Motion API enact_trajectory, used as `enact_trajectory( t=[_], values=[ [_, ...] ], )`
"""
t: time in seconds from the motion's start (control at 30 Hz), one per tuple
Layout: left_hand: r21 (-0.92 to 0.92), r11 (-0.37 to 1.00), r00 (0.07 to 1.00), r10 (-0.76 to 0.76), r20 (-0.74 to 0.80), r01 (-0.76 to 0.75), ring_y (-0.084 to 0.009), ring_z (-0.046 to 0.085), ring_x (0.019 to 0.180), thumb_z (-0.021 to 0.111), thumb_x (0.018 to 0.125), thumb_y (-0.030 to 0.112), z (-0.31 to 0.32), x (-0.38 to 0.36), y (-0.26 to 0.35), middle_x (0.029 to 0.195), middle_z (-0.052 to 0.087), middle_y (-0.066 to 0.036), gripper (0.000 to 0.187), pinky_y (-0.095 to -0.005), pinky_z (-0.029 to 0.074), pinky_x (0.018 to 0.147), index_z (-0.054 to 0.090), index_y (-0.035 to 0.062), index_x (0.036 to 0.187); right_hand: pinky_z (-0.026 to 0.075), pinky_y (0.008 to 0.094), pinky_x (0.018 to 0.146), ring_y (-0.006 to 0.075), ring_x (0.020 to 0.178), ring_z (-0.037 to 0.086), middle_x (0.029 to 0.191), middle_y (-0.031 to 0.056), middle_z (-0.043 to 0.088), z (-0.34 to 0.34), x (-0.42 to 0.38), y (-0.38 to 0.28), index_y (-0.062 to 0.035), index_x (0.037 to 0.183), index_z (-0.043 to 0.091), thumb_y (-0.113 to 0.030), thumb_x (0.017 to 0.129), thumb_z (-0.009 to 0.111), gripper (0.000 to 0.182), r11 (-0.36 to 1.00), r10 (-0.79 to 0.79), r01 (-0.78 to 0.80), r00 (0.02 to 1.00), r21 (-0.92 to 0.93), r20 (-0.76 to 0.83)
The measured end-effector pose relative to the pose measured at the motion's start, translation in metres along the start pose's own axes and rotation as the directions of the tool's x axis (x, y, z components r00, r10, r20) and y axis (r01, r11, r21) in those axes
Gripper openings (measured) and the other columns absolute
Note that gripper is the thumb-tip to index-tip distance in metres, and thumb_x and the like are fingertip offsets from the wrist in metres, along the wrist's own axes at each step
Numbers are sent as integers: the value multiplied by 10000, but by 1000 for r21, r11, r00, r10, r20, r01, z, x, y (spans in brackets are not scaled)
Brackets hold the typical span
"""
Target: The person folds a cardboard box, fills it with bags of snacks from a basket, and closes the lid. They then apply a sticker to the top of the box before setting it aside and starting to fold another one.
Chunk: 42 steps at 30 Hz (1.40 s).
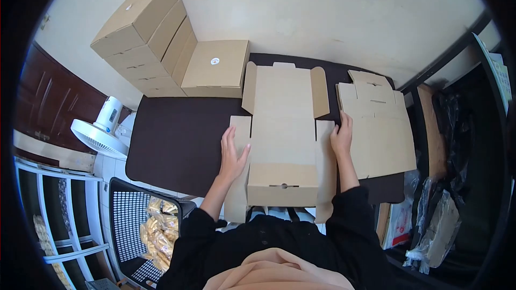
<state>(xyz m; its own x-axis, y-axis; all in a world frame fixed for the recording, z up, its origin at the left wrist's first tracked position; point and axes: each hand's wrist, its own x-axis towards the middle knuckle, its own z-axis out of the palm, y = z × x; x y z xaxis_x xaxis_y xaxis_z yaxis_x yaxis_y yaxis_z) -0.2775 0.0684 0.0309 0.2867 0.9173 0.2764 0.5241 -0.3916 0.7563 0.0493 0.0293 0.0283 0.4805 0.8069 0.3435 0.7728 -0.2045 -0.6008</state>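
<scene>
A partly folded cardboard box (284, 118) lies in front of me, its long lid panel stretched away and its near wall raised, with a slot in it. Its left side flap (235, 204) and right side flap (324, 193) lie spread outward. On the left flap rests my left hand (233, 156), fingers apart, holding nothing. My right hand (342, 138) is beside the right flap's outer edge, fingers stretched forward; its contact with the flap is hard to make out. Close to its right is a stack of flat cardboard blanks (379, 134).
The dark table (177, 139) carries a tall stack of closed boxes (145, 37) at the back left, beside another closed box (215, 67). A white fan (102, 129) and a mesh chair (126, 225) holding packets stand left. Plastic-wrapped items (438, 231) are right.
</scene>
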Motion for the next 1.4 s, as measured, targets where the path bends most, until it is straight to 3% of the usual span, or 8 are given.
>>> enact_trajectory(
  t=[0.13, 0.33, 0.47, 0.7, 0.87, 0.93, 1.07, 1.4],
  values=[
    [93, 994, 999, -53, 12, 52, -349, 341, 1158, 584, 799, 176, -25, -68, 2, 1243, 348, -212, 569, -410, 277, 989, 324, -26, 1263, 371, 399, 925, 321, 1064, 468, 1113, 169, 480, -20, -68, -18, 2, 1177, 448, -2, 765, 492, 414, 998, -57, 56, 991, -6, -120],
    [45, 975, 946, -223, 236, 218, -341, 392, 1092, 544, 792, 145, -53, -124, 6, 1156, 433, -188, 419, -401, 309, 958, 446, -11, 1169, 453, 338, 692, 272, 772, 571, 946, 146, 559, -29, -150, -39, 4, 970, 602, -220, 852, 536, 262, 982, 148, -174, 954, 79, 260],
    [-62, 989, 951, -113, 288, 136, -334, 408, 1090, 455, 683, -33, -67, -137, 1, 1163, 447, -167, 481, -390, 321, 966, 471, 8, 1162, 405, 199, 736, 65, 766, 501, 811, -5, 509, -59, -165, -64, -30, 1165, 518, -109, 837, 560, 340, 656, 434, -505, 860, 561, 267],
    [90, 994, 901, 16, 434, -61, -337, 379, 1181, 444, 607, -137, -90, -147, -7, 1272, 428, -128, 575, -400, 332, 996, 531, 64, 1139, 404, 210, 486, 106, 501, 531, 522, 28, 489, -96, -218, -44, 9, 1138, 521, -372, 930, 318, 479, 364, 242, -736, 666, 570, 706],
    [89, 993, 905, 30, 425, -75, -329, 387, 1182, 553, 662, -58, -94, -151, -6, 1267, 445, -119, 460, -404, 340, 990, 573, 99, 1094, 423, 241, 549, 128, 621, 542, 682, 47, 546, -93, -250, -33, 2, 1088, 547, -232, 823, 598, 357, 546, 390, -610, 792, 574, 470],
    [68, 996, 902, 27, 431, -62, -326, 392, 1180, 590, 684, -23, -91, -152, -12, 1261, 452, -115, 398, -404, 340, 990, 593, 104, 1061, 440, 293, 679, 195, 838, 535, 923, 100, 524, -101, -253, -42, -44, 1069, 558, -200, 659, 743, 476, 971, 234, -236, 970, 26, 64],
    [-34, 999, 933, 11, 359, 1, -305, 431, 1122, 634, 727, 59, -87, -150, -11, 1185, 505, -90, 202, -393, 368, 944, 632, 88, 927, 439, 310, 744, 232, 917, 508, 1014, 104, 499, -96, -268, -21, -67, 1020, 582, -215, 571, 790, 516, 947, 205, -220, 975, -235, -88],
    [-12, 953, 934, 299, 198, -303, -247, 474, 889, 692, 676, 99, -64, -135, 26, 852, 577, -26, 120, -340, 424, 770, 637, 79, 781, 401, 250, 586, 125, 625, 525, 808, 37, 608, -111, -246, -32, -43, 943, 626, -162, 606, 758, 381, 745, 501, -550, 835, 377, 227]
  ],
)
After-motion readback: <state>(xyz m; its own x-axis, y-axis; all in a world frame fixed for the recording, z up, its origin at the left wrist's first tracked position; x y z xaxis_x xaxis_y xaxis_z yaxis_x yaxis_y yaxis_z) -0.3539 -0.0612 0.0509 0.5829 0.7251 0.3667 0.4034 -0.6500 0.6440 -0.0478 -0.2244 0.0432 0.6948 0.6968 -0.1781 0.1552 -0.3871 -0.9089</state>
